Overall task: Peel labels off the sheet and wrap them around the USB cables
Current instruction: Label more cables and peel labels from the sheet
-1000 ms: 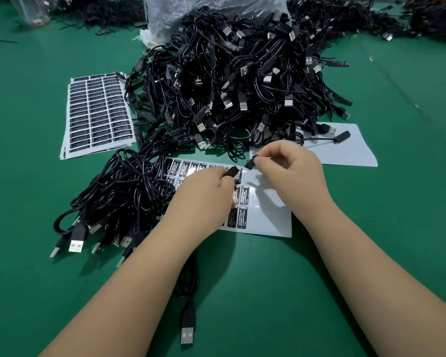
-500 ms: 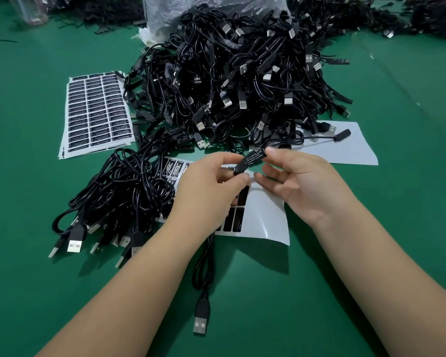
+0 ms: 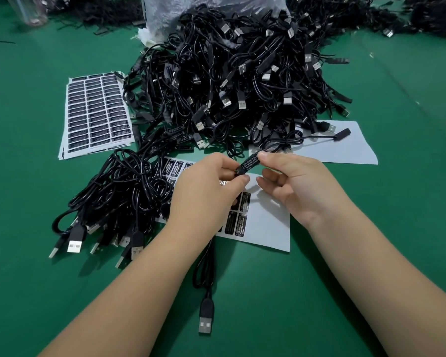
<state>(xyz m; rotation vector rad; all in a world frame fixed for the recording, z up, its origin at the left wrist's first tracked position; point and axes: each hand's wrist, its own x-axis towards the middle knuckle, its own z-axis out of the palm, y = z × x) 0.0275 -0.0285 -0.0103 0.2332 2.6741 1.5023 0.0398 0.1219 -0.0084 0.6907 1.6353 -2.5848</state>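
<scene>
Far left: full label stack (image 3: 97,114). Left hand (image 3: 206,194) and right hand (image 3: 296,186) pinch labelled module (image 3: 250,163), white print on black, over part-peeled sheet (image 3: 265,222). Its plug (image 3: 205,322) lies near. Cable heap (image 3: 232,81) far; done bundle (image 3: 119,199) left on bench (image 3: 371,253).

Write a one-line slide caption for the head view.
Both hands, left hand and right hand, pinch a labelled black cable module above a part-used label sheet, beside a heap of USB cables.

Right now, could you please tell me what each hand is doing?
Left hand: pinching the lower end of the labelled cable piece.
Right hand: pinching its upper end with thumb and forefinger.
</scene>
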